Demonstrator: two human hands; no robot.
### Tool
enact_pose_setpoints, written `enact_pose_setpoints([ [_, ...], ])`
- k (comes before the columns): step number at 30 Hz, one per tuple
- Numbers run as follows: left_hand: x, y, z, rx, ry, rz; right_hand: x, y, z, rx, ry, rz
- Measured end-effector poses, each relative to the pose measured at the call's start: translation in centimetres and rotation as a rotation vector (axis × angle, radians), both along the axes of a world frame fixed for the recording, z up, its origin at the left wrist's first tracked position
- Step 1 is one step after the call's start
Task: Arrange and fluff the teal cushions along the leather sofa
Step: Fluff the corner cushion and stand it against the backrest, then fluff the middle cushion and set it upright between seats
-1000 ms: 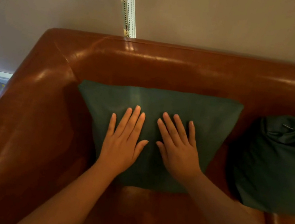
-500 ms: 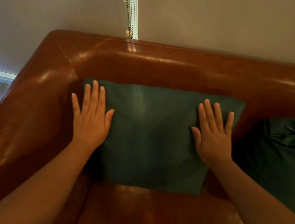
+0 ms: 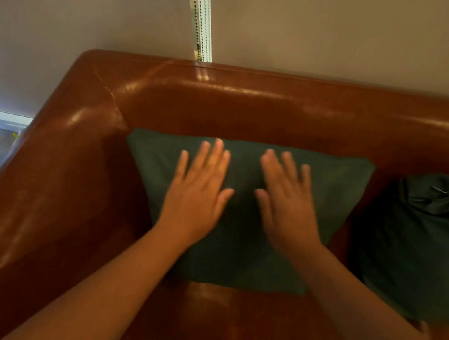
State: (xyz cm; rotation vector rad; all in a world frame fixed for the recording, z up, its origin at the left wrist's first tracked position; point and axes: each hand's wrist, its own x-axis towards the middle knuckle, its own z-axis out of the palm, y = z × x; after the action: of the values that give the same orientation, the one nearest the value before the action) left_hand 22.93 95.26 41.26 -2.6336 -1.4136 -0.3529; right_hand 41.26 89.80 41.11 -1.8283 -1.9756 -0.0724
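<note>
While both hands lie flat and spread, fingers apart and gripping nothing, the teal cushion (image 3: 241,218) leans against the backrest of the brown leather sofa (image 3: 258,107), its lower edge on the seat in the corner by the armrest at nine o'clock. Its cloth is dark, matte and mostly smooth, wider at the top than at the bottom. The left hand (image 3: 197,192) rests palm-down on its upper middle; the right hand (image 3: 286,204), slightly blurred, lies just beside it toward three o'clock, thumbs near but apart. At three o'clock a second teal cushion (image 3: 425,247) sits rumpled, creased at its top, apart from the first.
</note>
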Motion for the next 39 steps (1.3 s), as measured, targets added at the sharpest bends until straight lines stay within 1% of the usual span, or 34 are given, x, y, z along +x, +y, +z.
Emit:
enact_pose_setpoints([
  [2,1.0,-0.1,-0.9,-0.015,0.062,-0.053,-1.6,0.5,-0.5,-0.049,-0.105,0.072],
  [5,0.0,1.5,-0.8,-0.006,0.091,-0.004,-0.5,1.1,-0.8,-0.101,-0.216,0.046],
  [10,-3.7,4.4,0.1,-0.030,0.121,0.105,5.1,1.3,-0.4,-0.193,-0.258,-0.105],
  [15,-7.4,7.0,1.9,-0.074,0.200,0.214,11.2,0.0,1.1,-0.330,-0.367,-0.298],
  [17,-8.0,8.4,3.3,-0.049,0.193,0.231,13.0,-0.8,2.0,-0.356,-0.362,-0.378],
  [20,-7.3,10.4,6.0,-0.025,0.118,0.253,14.8,-1.9,3.5,-0.358,-0.327,-0.435],
  [23,-4.2,11.1,8.2,-0.050,0.049,0.196,16.2,-3.2,4.5,-0.354,-0.257,-0.436],
  [26,1.1,9.8,8.9,-0.103,-0.021,0.059,18.2,-4.5,5.0,-0.367,-0.131,-0.402],
  [29,7.6,6.5,8.3,-0.176,-0.073,-0.079,20.6,-6.0,5.2,-0.373,-0.106,-0.379],
  [33,16.4,1.2,6.9,-0.290,-0.098,-0.197,24.8,-8.1,5.7,-0.349,-0.086,-0.338],
  [37,24.3,-3.2,5.7,-0.432,-0.179,-0.200,29.9,-10.1,6.2,-0.360,0.004,-0.276],
  [39,27.5,-4.8,5.4,-0.463,-0.227,-0.164,32.2,-10.8,6.3,-0.376,0.003,-0.226],
])
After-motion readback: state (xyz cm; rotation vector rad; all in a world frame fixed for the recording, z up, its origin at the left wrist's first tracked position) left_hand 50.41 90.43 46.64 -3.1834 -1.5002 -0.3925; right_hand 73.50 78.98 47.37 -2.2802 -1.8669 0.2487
